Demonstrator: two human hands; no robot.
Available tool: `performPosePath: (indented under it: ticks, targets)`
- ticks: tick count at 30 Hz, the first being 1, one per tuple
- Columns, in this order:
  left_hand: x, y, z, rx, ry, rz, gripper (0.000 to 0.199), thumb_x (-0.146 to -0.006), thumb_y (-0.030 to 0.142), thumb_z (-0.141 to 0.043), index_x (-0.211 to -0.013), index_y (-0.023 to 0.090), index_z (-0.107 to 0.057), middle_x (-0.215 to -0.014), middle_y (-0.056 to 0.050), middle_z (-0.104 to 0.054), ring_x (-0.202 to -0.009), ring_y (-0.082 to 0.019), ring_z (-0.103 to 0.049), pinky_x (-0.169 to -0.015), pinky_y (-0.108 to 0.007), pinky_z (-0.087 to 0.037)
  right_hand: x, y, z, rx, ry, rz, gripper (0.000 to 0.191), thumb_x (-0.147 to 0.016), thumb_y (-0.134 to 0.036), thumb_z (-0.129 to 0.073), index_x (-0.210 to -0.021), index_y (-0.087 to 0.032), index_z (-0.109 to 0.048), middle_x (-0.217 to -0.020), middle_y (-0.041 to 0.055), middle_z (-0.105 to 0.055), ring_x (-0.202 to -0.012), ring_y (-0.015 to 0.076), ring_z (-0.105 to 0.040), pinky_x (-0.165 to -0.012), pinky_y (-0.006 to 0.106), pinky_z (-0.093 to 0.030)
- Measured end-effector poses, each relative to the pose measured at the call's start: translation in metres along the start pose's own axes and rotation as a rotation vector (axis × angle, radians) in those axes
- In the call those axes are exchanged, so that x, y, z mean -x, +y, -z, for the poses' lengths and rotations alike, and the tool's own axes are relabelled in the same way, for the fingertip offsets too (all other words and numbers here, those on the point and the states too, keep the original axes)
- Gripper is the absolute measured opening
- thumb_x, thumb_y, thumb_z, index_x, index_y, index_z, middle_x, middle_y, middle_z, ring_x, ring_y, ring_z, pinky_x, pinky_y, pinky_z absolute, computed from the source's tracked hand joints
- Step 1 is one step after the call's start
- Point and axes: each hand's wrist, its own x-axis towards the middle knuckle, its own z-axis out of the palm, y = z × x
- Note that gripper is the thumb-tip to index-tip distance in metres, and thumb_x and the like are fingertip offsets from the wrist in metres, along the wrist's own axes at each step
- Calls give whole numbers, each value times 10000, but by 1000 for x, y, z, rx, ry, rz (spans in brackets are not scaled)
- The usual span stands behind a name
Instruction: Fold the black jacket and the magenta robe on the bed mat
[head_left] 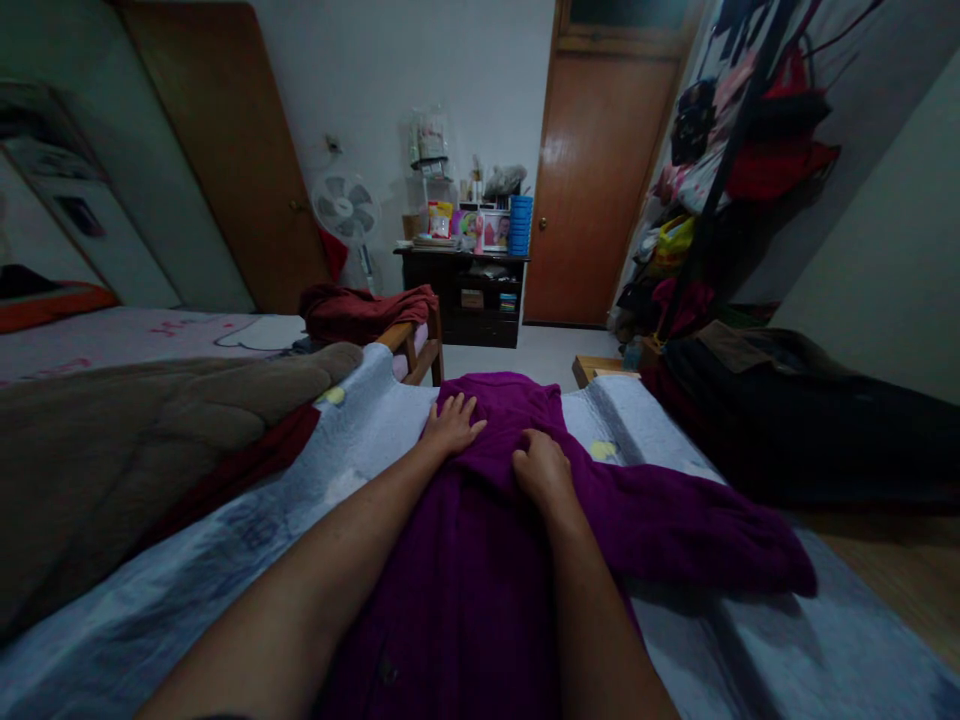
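A purple coat (487, 560) lies spread on the bed, with its collar end away from me and one sleeve (697, 520) stretched out to the right. My left hand (452, 425) rests flat on the upper left part of the coat, fingers apart. To its right, my right hand (541, 465) has its fingers curled down into the fabric near the base of that sleeve. The coat's other sleeve does not show. A small dark button-like spot (388, 670) is on the lower left front.
The bed has a blue-grey patterned sheet (360, 430). A brown blanket (150, 450) lies left, and dark folded clothes (810, 420) are piled right. Beyond stand a fan (346, 208), a black cabinet (480, 325) and a wooden door (585, 180). Bags (780, 150) hang at right.
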Motion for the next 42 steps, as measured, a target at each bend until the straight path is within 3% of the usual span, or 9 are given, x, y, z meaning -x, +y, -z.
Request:
performPosePath:
  ticks: [6, 9, 12, 19, 23, 28, 34, 38, 42]
  targets:
    - [2, 1, -2, -74, 48, -8, 713, -924, 605, -277, -1503, 188, -267, -1567, -154, -240, -1428, -346, -232, -1120, -553, -201, -5, 24, 20, -1, 287, -176, 493, -797, -110, -421, -1264, -132, -578, -1352, 112, -549, -1287, 287, -435, -1088, 395, -286]
    - [5, 3, -3, -89, 83, -14, 699, -931, 588, -289, -1495, 174, -288, -1556, -165, -264, -1419, -349, -252, -1112, -553, -214, -2, 29, 11, 24, 260, -239, 526, -821, -121, -425, -1340, -133, -506, -1389, 125, -512, -1357, 326, -336, -1101, 483, -231]
    - [7, 5, -1, -92, 94, -15, 686, -936, 567, -303, -1488, 159, -303, -1548, -170, -282, -1413, -347, -267, -1113, -548, -215, 0, 28, 4, 40, 185, -280, 508, -835, -154, -452, -1341, -146, -505, -1306, 146, -566, -1292, 335, -415, -1076, 515, -234]
    - [10, 5, 3, -71, 106, -10, 690, -949, 573, -261, -1486, 143, -309, -1540, -172, -300, -1404, -348, -289, -1116, -546, -223, -2, 30, 19, 17, 290, -311, 322, -848, -175, -418, -989, -224, -703, -1070, 115, -637, -1084, 299, -541, -973, 456, -324]
    - [10, 2, 0, -37, 129, -17, 637, -974, 519, -229, -1509, 173, -249, -1538, -148, -314, -1403, -325, -304, -1116, -544, -230, -6, 34, 5, -1, 373, -285, 437, -871, -186, -393, -1278, -178, -552, -1293, 137, -549, -1256, 304, -427, -1060, 502, -231]
    - [11, 1, -7, -40, 242, -52, 593, -972, 448, -315, -1479, 142, -301, -1511, -158, -365, -1396, -315, -316, -1123, -544, -227, -9, 34, -6, -4, 229, -281, 456, -913, -278, -407, -1348, -177, -497, -1261, 138, -585, -1264, 319, -427, -1072, 560, -173]
    - [10, -3, -13, 8, 514, -92, 436, -903, 334, -489, -1278, 110, -503, -1412, -179, -466, -1323, -306, -400, -1109, -464, -309, -7, 30, 16, -16, 269, -234, 337, -835, -367, -507, -1050, -179, -687, -1082, 135, -656, -1086, 310, -543, -1011, 514, -263]
    - [9, -5, -12, 50, 434, -186, 349, -926, 269, -434, -1228, 131, -539, -1334, -147, -540, -1277, -245, -456, -1110, -399, -331, -7, 28, 22, -116, 291, -147, 265, -826, -303, -465, -926, -180, -677, -958, 88, -683, -967, 246, -584, -1013, 451, -282]
    - [8, -6, -11, 55, 316, -172, 433, -976, 323, -333, -1340, 146, -485, -1416, -108, -502, -1347, -225, -401, -1132, -388, -297, -6, 28, 37, -182, 270, -76, 257, -829, -268, -439, -922, -187, -664, -864, 69, -693, -824, 209, -601, -801, 292, -403]
